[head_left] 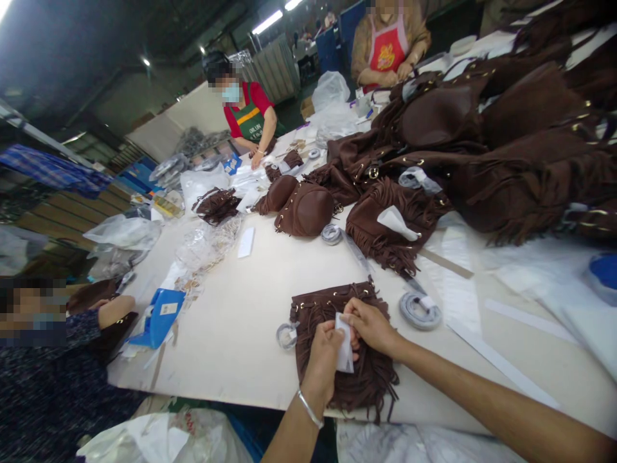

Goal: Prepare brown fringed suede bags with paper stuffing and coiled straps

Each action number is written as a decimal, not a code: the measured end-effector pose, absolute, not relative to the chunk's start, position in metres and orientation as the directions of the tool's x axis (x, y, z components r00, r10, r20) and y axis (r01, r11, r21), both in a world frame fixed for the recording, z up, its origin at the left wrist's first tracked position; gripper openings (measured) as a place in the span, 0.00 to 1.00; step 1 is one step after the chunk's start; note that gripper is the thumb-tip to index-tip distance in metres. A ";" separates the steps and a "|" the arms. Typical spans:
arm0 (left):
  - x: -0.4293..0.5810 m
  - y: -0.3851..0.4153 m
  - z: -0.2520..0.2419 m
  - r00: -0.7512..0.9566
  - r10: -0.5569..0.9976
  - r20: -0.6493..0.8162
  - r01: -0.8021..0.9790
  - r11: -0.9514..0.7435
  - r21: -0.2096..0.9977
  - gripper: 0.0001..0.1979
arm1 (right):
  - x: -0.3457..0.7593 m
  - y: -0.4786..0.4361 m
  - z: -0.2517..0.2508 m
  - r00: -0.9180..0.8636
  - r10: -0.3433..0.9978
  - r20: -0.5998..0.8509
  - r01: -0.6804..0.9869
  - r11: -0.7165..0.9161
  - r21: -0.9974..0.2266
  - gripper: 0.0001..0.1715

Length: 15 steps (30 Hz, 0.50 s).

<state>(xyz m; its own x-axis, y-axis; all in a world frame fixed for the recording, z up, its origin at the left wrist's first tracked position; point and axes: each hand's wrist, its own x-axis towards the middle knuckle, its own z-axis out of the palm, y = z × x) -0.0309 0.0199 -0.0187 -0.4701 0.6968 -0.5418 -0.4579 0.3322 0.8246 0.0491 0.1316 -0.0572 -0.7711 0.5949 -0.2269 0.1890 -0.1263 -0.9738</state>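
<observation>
One white slip (345, 357) bridges left grip (324, 352) and right grip (370, 325) over a bag (367, 379).

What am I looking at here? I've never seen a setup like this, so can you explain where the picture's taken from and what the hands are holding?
There's no machine here: these are a person's own bare hands, seen by a camera worn on their head, looking forward and down. This is the only view, and it's tilted.

The left hand and right hand both pinch a small white slip of thin, sheet-like material. Beneath it, a dark brown fringed bag lies on a broad off-white table. To the bag's right is a flat grey coil with a white band; farther back is a large heap of dark brown bags. A co-worker in a green apron is across the table.
</observation>
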 end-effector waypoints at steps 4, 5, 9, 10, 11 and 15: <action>-0.049 0.029 -0.004 -0.226 0.736 -0.638 -0.428 0.513 0.744 0.16 | 0.050 0.133 -0.051 -0.783 0.581 -0.223 0.219 -0.078 -0.973 0.08; -0.054 0.031 -0.002 -0.174 0.731 -0.660 -0.440 0.542 0.716 0.16 | 0.050 0.134 -0.049 -0.786 0.581 -0.211 0.219 -0.056 -0.974 0.07; -0.062 0.034 -0.001 -0.135 0.723 -0.678 -0.484 0.549 0.682 0.15 | 0.049 0.138 -0.044 -0.801 0.582 -0.138 0.159 -0.015 -0.987 0.06; -0.058 0.034 -0.001 -0.172 0.715 -0.678 -0.469 0.545 0.695 0.15 | 0.050 0.138 -0.044 -0.795 0.590 -0.137 0.151 -0.027 -0.988 0.06; -0.052 0.035 0.000 -0.229 0.697 -0.680 -0.438 0.550 0.711 0.14 | 0.052 0.137 -0.043 -0.785 0.601 -0.148 0.150 -0.047 -0.988 0.05; -0.014 0.039 0.009 -0.721 0.443 -0.533 -0.166 0.636 0.754 0.13 | 0.052 0.128 -0.057 -0.746 0.623 -0.236 0.220 -0.104 -0.970 0.02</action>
